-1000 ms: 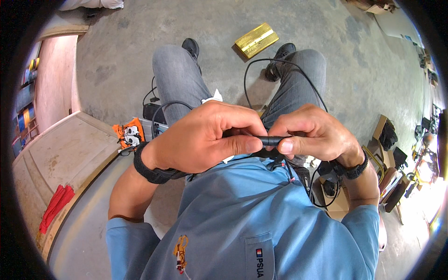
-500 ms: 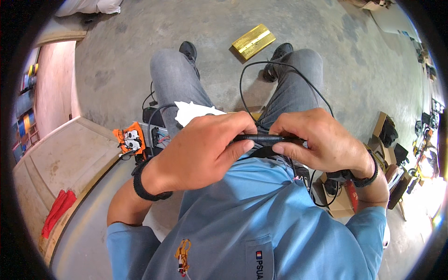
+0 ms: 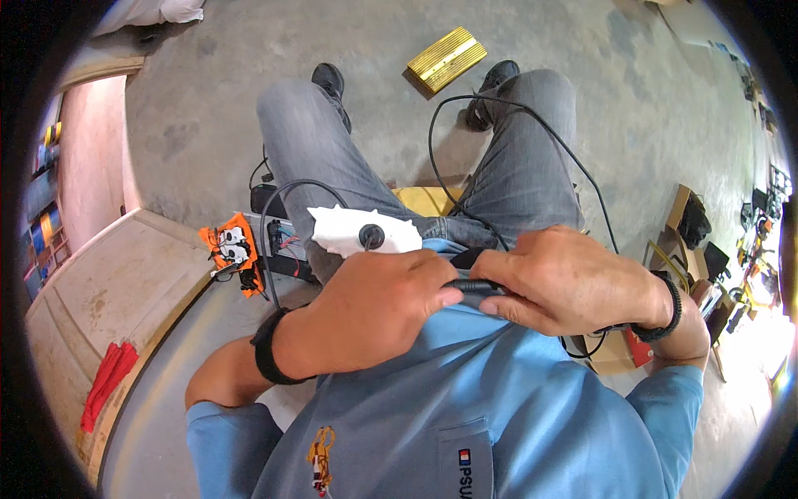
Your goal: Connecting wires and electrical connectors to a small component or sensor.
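Slim black tube-shaped cable end (image 3: 476, 285) sits in the small gap between the two hands, just in front of the blue cloth shirt (image 3: 391, 399). The left hand (image 3: 378, 303) pinches one side of it with thumb and finger, and the right hand (image 3: 573, 279) pinches the other side the same way. Both hands are closed on it, and they hide a lot of it. A short black strip (image 3: 469, 259) shows just past the grip, also between the hands; I cannot tell what it is. Just beyond the left hand is a flat white jagged-edged plate (image 3: 332, 231) with a round black knob (image 3: 371, 236) on it. A long thin black cable (image 3: 580, 166) makes a big loop ahead of the grip, by the right leg in grey jeans (image 3: 532, 166). A dark grey cable (image 3: 263, 237) bends around to the left of the grip. Farther left is an orange thing with white parts (image 3: 233, 249), and well past that a red cloth (image 3: 108, 378) lies on a pale board (image 3: 141, 274). Far ahead of the grip, a shiny gold ridged box (image 3: 446, 60) lies on the grey floor (image 3: 378, 137).
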